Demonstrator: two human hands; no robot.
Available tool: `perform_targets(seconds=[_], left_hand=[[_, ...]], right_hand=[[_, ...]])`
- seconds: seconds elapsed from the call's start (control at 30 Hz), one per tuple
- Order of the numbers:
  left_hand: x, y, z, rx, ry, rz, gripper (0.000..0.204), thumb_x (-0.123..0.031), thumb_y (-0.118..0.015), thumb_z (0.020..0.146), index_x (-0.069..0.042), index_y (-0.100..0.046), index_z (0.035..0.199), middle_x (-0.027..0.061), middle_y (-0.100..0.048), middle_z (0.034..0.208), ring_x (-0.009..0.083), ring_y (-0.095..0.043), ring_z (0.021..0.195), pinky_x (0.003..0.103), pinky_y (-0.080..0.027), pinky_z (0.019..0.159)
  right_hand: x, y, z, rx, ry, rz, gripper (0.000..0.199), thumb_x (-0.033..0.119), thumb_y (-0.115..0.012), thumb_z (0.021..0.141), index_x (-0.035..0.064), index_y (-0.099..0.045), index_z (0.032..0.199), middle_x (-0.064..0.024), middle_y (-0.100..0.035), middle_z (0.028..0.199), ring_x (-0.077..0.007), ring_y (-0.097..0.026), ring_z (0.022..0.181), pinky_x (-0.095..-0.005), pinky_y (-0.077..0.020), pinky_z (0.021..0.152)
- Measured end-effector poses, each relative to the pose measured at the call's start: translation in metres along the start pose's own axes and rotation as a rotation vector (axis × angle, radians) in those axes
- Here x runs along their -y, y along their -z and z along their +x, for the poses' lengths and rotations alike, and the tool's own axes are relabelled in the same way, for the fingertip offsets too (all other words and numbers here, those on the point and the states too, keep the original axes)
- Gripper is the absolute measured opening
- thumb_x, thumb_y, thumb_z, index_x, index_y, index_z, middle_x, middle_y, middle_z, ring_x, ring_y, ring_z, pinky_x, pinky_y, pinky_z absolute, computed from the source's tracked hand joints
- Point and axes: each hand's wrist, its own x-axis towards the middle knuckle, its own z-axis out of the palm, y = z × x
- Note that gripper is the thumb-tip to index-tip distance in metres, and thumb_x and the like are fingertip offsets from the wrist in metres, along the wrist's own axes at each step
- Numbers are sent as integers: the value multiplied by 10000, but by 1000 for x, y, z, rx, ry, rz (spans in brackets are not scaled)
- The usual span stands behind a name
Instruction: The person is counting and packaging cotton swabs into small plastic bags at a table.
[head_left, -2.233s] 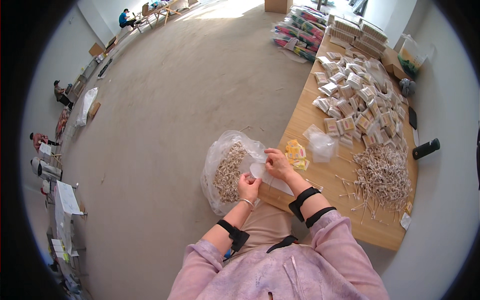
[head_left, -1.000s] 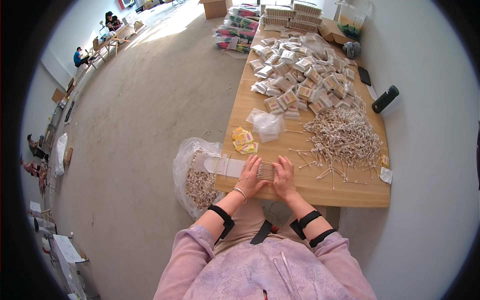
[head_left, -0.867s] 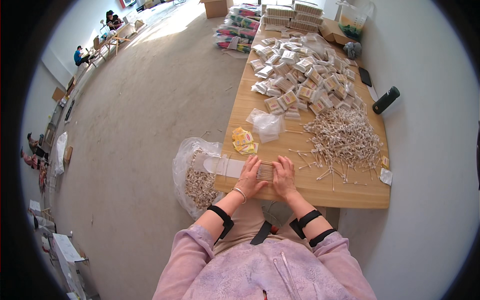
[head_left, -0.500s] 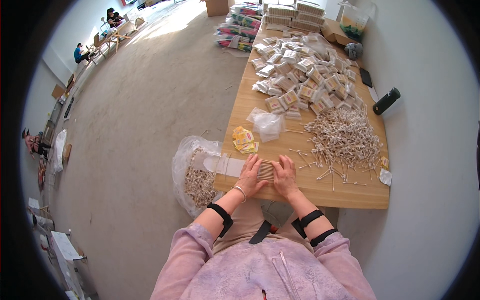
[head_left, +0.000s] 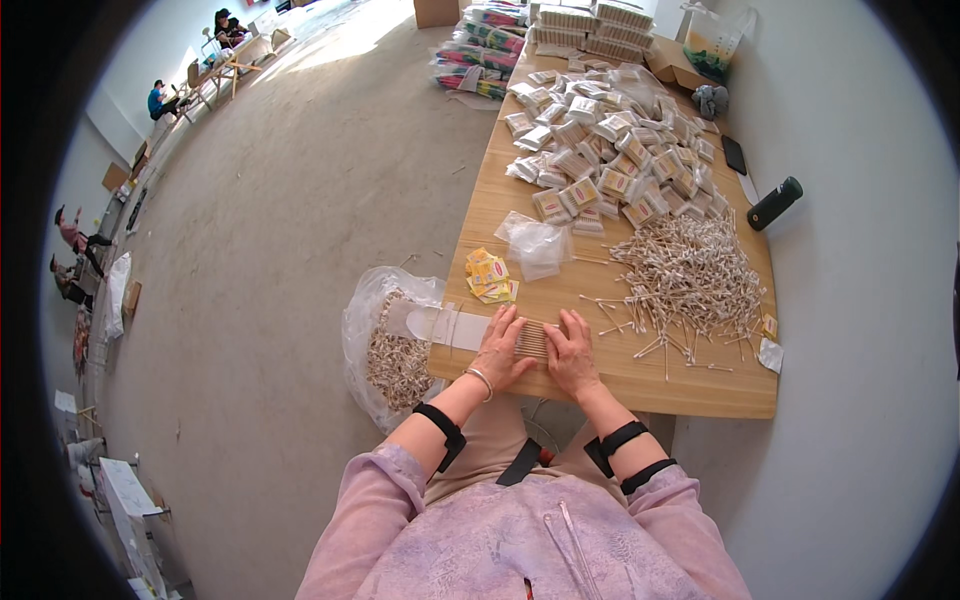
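A flat row of cotton swabs (head_left: pixel 532 339) lies side by side at the table's near edge, between my two hands. My left hand (head_left: pixel 497 348) presses on its left end and my right hand (head_left: pixel 571 356) on its right end, fingers bent over the tips. Part of the row is hidden under them. A white flat strip (head_left: pixel 463 330) with a rounded, clear end sticks out left from beneath my left hand, past the table edge. Just beyond it lie yellow printed cards (head_left: pixel 489 277) and thin clear bags (head_left: pixel 536 248). Right of my right hand spreads a heap of loose swabs (head_left: pixel 692 277).
Many packed swab bags (head_left: pixel 620 150) cover the far part of the wooden table (head_left: pixel 640 388). A dark bottle (head_left: pixel 774 203) and a phone (head_left: pixel 733 155) lie along the right wall. On the floor at left stands a clear sack of swabs (head_left: pixel 395 355). Other people sit far off.
Both hands stay on the swab row with hardly any movement. Far at the left edge, a person in pink now shows more upright with an arm raised.
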Motion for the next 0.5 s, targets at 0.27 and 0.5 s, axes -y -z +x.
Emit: perform_targets(seconds=[0.27, 0.5], left_hand=[[2, 0, -1, -6, -3, -2, 752, -220, -793, 651, -29, -420, 1275, 206, -300, 1414, 357, -214, 1354, 404, -216, 1118], [-3, 4, 1, -85, -15, -179, 713, -184, -761, 693, -38, -403, 1292, 218, -322, 1399, 372, -252, 1337, 401, -242, 1104]], right_hand=[[7, 2, 9, 32, -74, -5, 211, 87, -580, 813, 67, -617, 1019, -184, -478, 1221, -362, -396, 1190, -432, -340, 1011], [-5, -3, 10, -42, -132, -8, 293, 23, -517, 790, 4, -563, 1079, -170, -479, 1218, -341, -404, 1173, -418, -323, 1018]])
